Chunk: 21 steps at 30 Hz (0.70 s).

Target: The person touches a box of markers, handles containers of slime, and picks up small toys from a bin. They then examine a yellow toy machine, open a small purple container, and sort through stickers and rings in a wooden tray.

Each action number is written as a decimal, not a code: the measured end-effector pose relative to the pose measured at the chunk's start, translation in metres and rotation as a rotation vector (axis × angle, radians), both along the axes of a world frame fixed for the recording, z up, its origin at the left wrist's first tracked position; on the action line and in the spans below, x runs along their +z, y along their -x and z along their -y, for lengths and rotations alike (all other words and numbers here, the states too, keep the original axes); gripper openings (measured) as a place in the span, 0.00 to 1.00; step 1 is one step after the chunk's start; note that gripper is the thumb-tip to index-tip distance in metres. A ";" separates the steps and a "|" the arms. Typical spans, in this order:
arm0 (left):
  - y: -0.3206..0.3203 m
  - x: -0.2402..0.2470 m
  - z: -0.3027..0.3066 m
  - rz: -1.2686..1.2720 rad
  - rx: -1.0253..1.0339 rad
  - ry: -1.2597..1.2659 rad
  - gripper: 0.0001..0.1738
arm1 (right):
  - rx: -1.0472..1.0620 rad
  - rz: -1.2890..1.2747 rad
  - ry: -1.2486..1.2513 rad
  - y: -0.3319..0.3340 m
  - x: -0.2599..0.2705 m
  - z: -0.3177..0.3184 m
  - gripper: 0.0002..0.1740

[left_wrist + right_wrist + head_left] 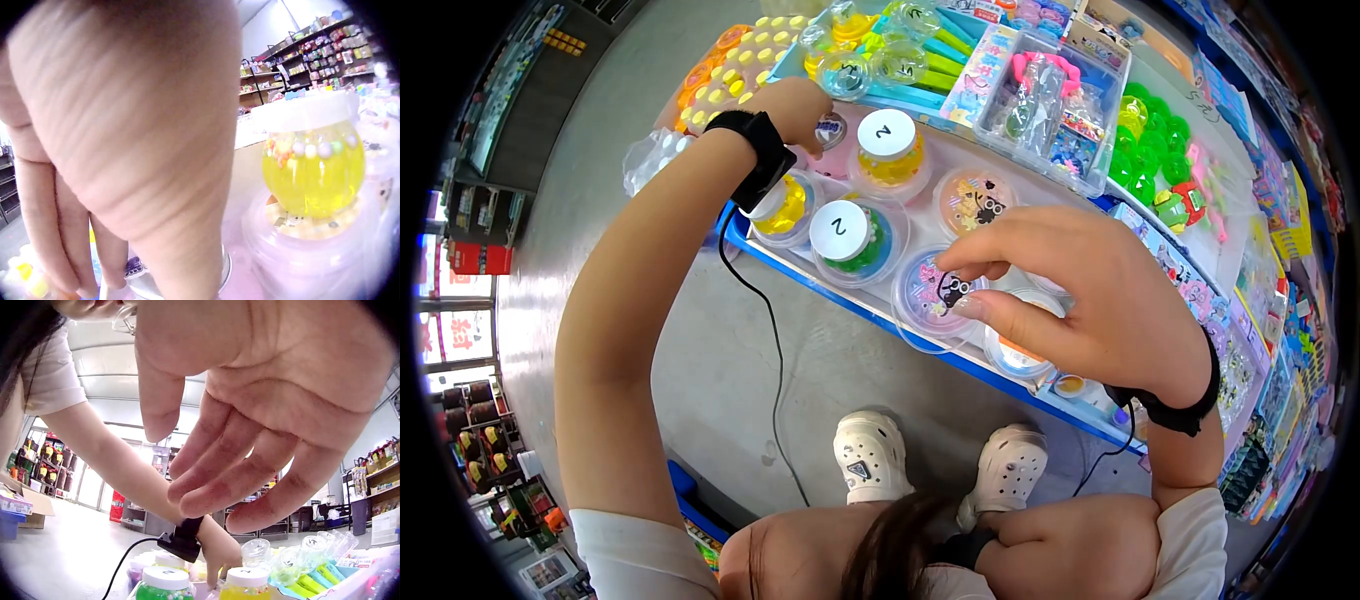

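Observation:
My left hand (792, 110) reaches down at the tray's far left, fingers pointing downward beside a small round container (830, 130) with purple lettering. In the left wrist view the thumb side of the hand (137, 144) covers part of that container (140, 278); contact is unclear. White-lidded jars stand nearby, one yellow (888, 150) and one green (845, 235). My right hand (1065, 290) hovers over a clear round tub (935, 290) with a cartoon lid, fingers loosely bent and apart, holding nothing. The palm (269, 381) faces the camera in the right wrist view.
Another yellow jar (782, 208) stands left of the green one. An orange-patterned tub (978, 200) sits behind. Farther back are green-handled toys (940, 60), a clear bin (1055, 110) of packets and green bubbly toys (1145, 145). A black cable (775, 340) hangs over the front edge.

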<state>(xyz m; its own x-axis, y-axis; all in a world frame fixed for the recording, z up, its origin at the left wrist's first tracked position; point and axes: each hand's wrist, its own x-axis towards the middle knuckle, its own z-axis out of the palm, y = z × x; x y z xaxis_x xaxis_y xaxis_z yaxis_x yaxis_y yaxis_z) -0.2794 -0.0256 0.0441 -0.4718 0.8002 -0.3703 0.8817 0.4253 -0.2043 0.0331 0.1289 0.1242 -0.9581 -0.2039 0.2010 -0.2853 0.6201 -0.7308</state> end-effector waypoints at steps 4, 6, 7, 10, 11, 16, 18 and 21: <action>0.006 0.000 0.002 0.095 0.043 0.024 0.36 | -0.011 0.035 0.036 -0.002 0.001 -0.003 0.13; 0.015 0.004 0.008 0.188 0.060 0.019 0.37 | 0.014 0.030 0.051 -0.006 0.001 -0.005 0.12; 0.022 0.005 0.014 0.155 0.025 0.019 0.36 | 0.026 0.027 0.058 -0.008 0.001 -0.005 0.12; 0.042 0.018 0.029 0.072 -0.063 0.109 0.21 | 0.320 -0.063 0.075 -0.009 0.004 -0.002 0.13; 0.045 0.030 0.041 0.103 -0.019 0.009 0.18 | 0.414 -0.041 0.136 -0.011 0.010 0.003 0.13; -0.014 0.083 0.106 0.001 0.061 -0.519 0.10 | 0.620 -0.228 0.355 -0.010 0.020 0.020 0.16; -0.035 0.096 0.135 -0.071 0.135 -0.496 0.08 | 0.495 -0.355 0.395 -0.013 0.015 0.017 0.23; -0.061 0.096 0.178 -0.210 0.212 -0.486 0.13 | 0.387 -0.435 0.371 -0.005 0.009 -0.008 0.39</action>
<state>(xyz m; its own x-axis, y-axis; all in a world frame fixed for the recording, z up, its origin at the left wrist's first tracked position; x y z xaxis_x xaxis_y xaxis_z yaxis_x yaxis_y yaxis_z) -0.2179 -0.2038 0.1402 -0.6645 0.7347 0.1362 0.7282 0.6777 -0.1027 0.0381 0.1369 0.1333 -0.6467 -0.3584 0.6732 -0.7511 0.1455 -0.6440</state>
